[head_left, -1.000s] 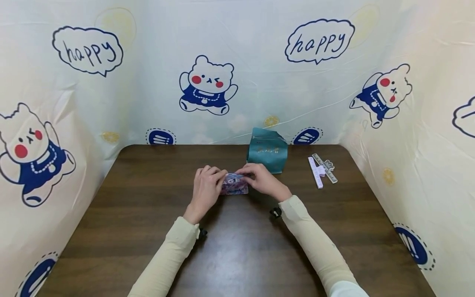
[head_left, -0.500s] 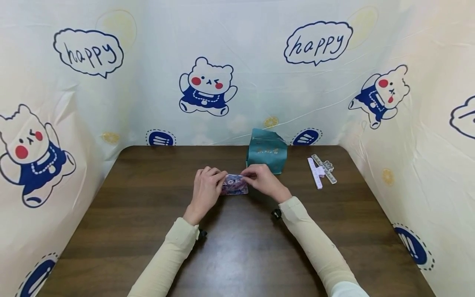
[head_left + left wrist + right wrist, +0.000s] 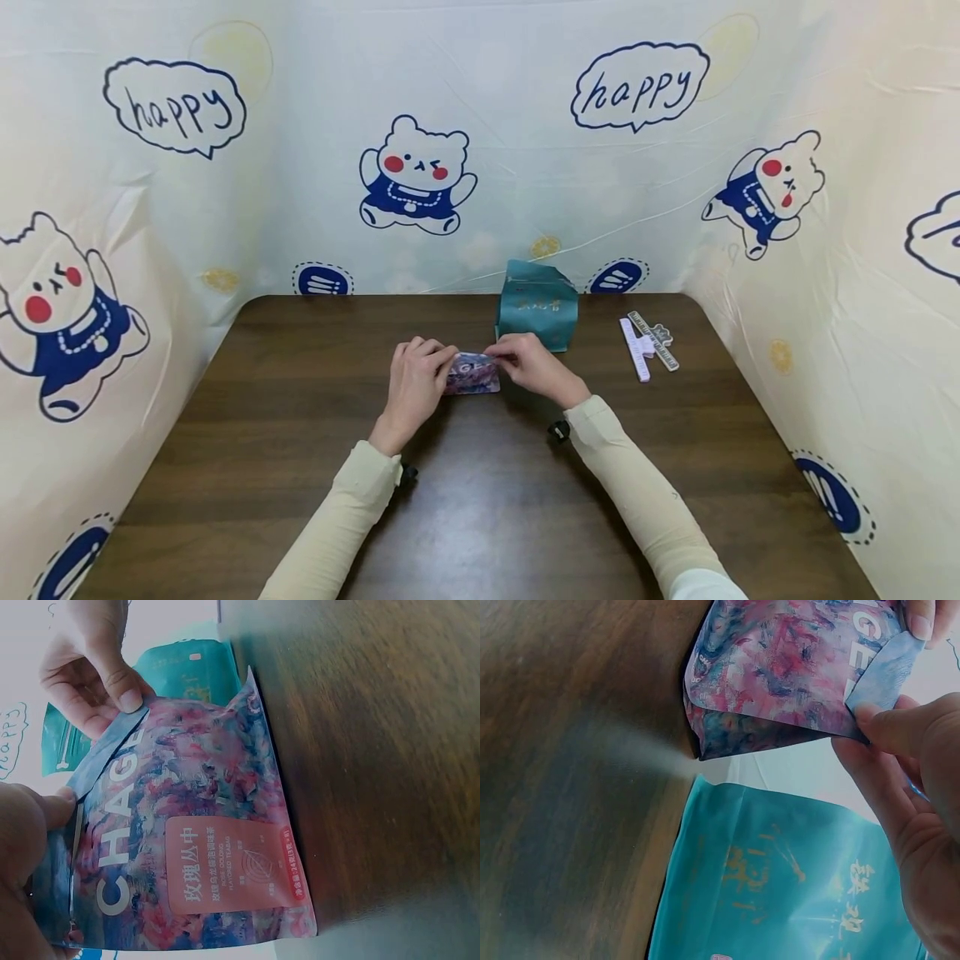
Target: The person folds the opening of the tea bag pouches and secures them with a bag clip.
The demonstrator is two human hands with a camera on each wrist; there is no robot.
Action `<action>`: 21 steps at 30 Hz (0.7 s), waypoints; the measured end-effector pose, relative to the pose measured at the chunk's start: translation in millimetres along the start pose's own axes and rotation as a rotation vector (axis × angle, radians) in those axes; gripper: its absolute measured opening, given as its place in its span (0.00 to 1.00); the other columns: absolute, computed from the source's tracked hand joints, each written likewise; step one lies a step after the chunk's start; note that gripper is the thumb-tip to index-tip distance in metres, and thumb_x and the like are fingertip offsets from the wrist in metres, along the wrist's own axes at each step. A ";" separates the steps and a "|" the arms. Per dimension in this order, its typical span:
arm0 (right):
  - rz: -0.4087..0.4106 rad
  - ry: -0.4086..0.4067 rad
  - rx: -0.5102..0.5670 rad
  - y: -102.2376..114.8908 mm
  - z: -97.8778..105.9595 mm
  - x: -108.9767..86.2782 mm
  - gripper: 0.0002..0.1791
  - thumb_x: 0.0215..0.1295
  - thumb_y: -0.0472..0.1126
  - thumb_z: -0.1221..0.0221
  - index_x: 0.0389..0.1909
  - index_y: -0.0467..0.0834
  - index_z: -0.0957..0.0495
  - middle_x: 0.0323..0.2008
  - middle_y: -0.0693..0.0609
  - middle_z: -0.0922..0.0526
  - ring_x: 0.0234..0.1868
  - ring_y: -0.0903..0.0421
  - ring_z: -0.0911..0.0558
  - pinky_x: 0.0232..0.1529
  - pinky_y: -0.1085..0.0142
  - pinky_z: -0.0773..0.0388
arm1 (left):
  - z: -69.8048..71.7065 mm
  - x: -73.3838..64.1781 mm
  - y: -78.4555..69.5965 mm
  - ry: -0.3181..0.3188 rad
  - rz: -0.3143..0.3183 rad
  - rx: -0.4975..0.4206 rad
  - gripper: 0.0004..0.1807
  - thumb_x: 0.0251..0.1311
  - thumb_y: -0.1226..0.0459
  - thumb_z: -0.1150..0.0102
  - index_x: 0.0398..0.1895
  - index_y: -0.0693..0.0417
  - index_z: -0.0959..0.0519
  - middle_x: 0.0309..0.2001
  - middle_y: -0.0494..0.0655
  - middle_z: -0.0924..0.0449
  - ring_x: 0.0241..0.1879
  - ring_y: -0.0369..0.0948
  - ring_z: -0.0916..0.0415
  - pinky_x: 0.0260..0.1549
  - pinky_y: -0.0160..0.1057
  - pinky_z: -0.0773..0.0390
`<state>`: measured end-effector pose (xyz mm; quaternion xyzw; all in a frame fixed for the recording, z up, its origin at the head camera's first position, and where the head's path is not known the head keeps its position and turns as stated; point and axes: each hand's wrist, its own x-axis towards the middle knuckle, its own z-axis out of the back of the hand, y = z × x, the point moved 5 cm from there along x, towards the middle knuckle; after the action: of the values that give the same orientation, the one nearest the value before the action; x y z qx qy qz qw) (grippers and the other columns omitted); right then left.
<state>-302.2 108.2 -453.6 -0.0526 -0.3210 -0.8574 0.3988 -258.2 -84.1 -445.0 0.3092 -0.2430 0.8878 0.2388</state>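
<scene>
A blue and pink tea pouch (image 3: 202, 765) stands on the table between both hands, with large white letters and a pink label on its front. Its top edge is folded over in a blue flap (image 3: 889, 671). My left hand (image 3: 416, 379) pinches the top at the left end, fingers over the fold. At the right end, my right hand (image 3: 534, 367) has the folded corner between thumb and fingers. From the head view the pouch (image 3: 474, 377) appears small, its left side partly covered by the left hand.
Behind the right hand stands a teal pouch (image 3: 538, 308) with gold writing. Two sealing clips, one white-lilac (image 3: 635, 350) and one clear with a decorated top (image 3: 654, 340), lie crossed at the right of the brown table (image 3: 300, 467). A printed cloth (image 3: 525, 183) surrounds the table.
My right hand's fingertips have shifted slightly right along the pouch's top edge. The left hand keeps its place at the left end, and the other things stay put.
</scene>
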 end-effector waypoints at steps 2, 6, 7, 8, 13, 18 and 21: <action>-0.001 0.006 0.000 -0.4 -0.3 -0.2 0.14 0.67 0.26 0.39 0.48 0.40 0.12 0.41 0.49 0.12 0.40 0.58 0.15 0.44 0.67 0.17 | 0.0 -0.2 0.2 0.001 -0.001 -0.001 0.07 0.67 0.63 0.35 0.42 0.52 0.10 0.35 0.47 0.13 0.36 0.48 0.23 0.43 0.50 0.28; 0.010 -0.009 0.021 -0.5 0.8 -0.5 0.14 0.67 0.25 0.39 0.48 0.41 0.12 0.40 0.49 0.12 0.40 0.58 0.15 0.43 0.66 0.17 | -0.1 -0.2 0.9 0.006 0.001 -0.002 0.07 0.68 0.62 0.35 0.42 0.52 0.10 0.35 0.47 0.13 0.36 0.47 0.23 0.43 0.50 0.28; 0.010 -0.017 0.035 -1.1 1.3 -0.8 0.14 0.67 0.26 0.38 0.48 0.41 0.12 0.40 0.49 0.12 0.40 0.58 0.15 0.43 0.66 0.17 | -0.3 0.2 1.0 0.006 0.003 -0.005 0.07 0.68 0.62 0.36 0.42 0.52 0.10 0.35 0.47 0.13 0.36 0.47 0.23 0.43 0.50 0.28; 0.008 -0.026 0.051 -2.3 1.6 -1.2 0.14 0.66 0.26 0.38 0.47 0.42 0.12 0.40 0.49 0.12 0.40 0.58 0.15 0.42 0.66 0.17 | -0.4 0.6 1.2 0.008 0.006 -0.008 0.07 0.68 0.62 0.36 0.42 0.52 0.10 0.35 0.47 0.13 0.36 0.47 0.23 0.43 0.50 0.28; -0.028 -0.079 0.132 -10.4 0.3 -4.1 0.11 0.64 0.28 0.34 0.44 0.42 0.11 0.41 0.49 0.10 0.40 0.58 0.13 0.42 0.67 0.16 | -0.4 1.7 1.6 0.005 0.019 -0.019 0.07 0.67 0.62 0.35 0.42 0.53 0.10 0.35 0.47 0.13 0.36 0.48 0.23 0.44 0.50 0.28; -0.049 -0.145 0.174 -16.4 -1.1 -6.8 0.09 0.63 0.31 0.32 0.42 0.43 0.11 0.39 0.50 0.10 0.39 0.58 0.13 0.41 0.66 0.15 | -0.7 2.4 2.0 -0.008 0.016 -0.021 0.06 0.66 0.64 0.34 0.41 0.53 0.10 0.34 0.47 0.13 0.36 0.48 0.22 0.44 0.51 0.28; -0.053 -0.171 0.178 -17.7 -1.2 -7.7 0.07 0.63 0.32 0.32 0.40 0.43 0.11 0.38 0.50 0.10 0.39 0.59 0.13 0.40 0.66 0.15 | -1.5 2.6 2.6 0.002 0.018 -0.021 0.07 0.68 0.63 0.35 0.42 0.52 0.10 0.35 0.47 0.13 0.37 0.48 0.23 0.44 0.51 0.29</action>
<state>-309.5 120.9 -466.1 -0.0814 -0.4302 -0.8280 0.3503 -262.2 -84.6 -445.0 0.3034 -0.2548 0.8878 0.2342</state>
